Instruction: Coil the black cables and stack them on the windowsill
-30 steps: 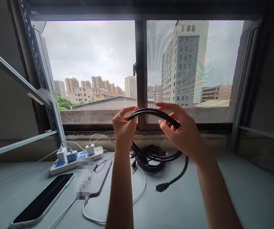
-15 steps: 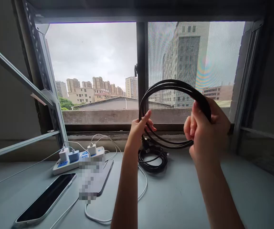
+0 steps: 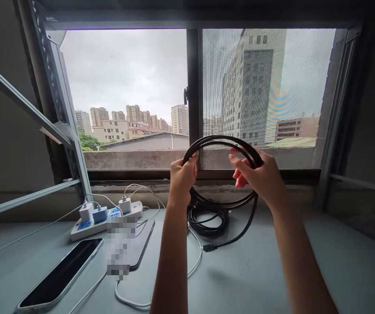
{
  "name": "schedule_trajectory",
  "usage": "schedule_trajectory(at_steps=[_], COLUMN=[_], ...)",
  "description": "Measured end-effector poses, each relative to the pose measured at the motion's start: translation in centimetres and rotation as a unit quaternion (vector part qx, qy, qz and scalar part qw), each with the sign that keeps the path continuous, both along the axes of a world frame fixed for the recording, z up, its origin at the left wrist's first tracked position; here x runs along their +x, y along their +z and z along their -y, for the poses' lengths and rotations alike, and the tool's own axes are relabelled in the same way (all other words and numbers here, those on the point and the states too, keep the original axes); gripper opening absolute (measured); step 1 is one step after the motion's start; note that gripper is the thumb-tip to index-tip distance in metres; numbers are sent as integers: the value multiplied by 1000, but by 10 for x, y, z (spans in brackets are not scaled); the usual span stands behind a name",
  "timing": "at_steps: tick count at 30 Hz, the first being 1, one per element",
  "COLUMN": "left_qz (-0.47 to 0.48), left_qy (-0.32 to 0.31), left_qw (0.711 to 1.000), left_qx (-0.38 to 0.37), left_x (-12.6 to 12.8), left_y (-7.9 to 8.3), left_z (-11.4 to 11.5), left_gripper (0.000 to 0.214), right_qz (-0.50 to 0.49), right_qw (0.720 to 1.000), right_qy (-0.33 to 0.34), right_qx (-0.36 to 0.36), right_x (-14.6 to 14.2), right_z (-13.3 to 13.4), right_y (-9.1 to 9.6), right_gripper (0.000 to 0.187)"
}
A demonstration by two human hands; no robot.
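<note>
A black cable (image 3: 220,138) is wound into a loose coil held upright between my hands, above the desk. My left hand (image 3: 182,176) is closed around the coil's left side, thumb on top. My right hand (image 3: 261,174) is loosely around the right side; the cable lies in the crook between thumb and fingers, and their tips are apart. From the coil's lower right a free end hangs down, curving left to a black connector (image 3: 210,247) just over or on the desk. Behind and below, a second black cable coil (image 3: 218,231) lies on the desk, partly hidden.
At left on the grey desk (image 3: 240,283) are a power strip (image 3: 99,226) with several chargers, a phone (image 3: 61,274) and another dark-edged device (image 3: 143,246), partly blurred out. A white cable (image 3: 196,266) loops beside my left forearm. Behind is a window above a sill.
The coil has come lower, its right side moving left. My right hand has moved down and left, its fingers loosening. The cable end with its connector now hangs out below. My left hand has closed more tightly.
</note>
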State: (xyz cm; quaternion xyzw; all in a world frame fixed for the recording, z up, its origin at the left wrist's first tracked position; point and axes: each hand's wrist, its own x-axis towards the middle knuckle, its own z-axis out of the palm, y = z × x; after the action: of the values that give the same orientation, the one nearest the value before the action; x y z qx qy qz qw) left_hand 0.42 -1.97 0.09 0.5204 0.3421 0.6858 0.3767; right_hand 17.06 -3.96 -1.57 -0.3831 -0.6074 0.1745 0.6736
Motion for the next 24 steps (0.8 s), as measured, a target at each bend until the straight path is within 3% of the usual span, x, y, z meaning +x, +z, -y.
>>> schedule_trajectory(at_steps=[5, 8, 11, 15, 21, 24], left_qz=[7, -92, -230, -285, -345, -372], left_qy=[-37, -30, -61, -115, -325, -384], left_qw=[999, 992, 963, 937, 853, 814], left_qx=[-25, -76, -131, -164, -218, -228], left_x=[13, 20, 27, 35, 44, 45], left_y=[-6, -18, -31, -38, -37, -37], left_z=[-9, -25, -36, -37, -33, -34], left_gripper=[43, 40, 41, 40, 45, 41], right_qz=[-87, -115, -145, -155, -112, -113], right_qw=[990, 983, 984, 984, 984, 982], right_qy=[110, 143, 105, 22, -11, -12], right_qx=[0, -6, 14, 80, 141, 147], right_x=[-7, -5, -5, -7, -6, -7], right_z=[18, 26, 26, 28, 45, 50], right_y=[7, 11, 13, 12, 11, 11], right_gripper=[38, 39, 32, 28, 25, 23])
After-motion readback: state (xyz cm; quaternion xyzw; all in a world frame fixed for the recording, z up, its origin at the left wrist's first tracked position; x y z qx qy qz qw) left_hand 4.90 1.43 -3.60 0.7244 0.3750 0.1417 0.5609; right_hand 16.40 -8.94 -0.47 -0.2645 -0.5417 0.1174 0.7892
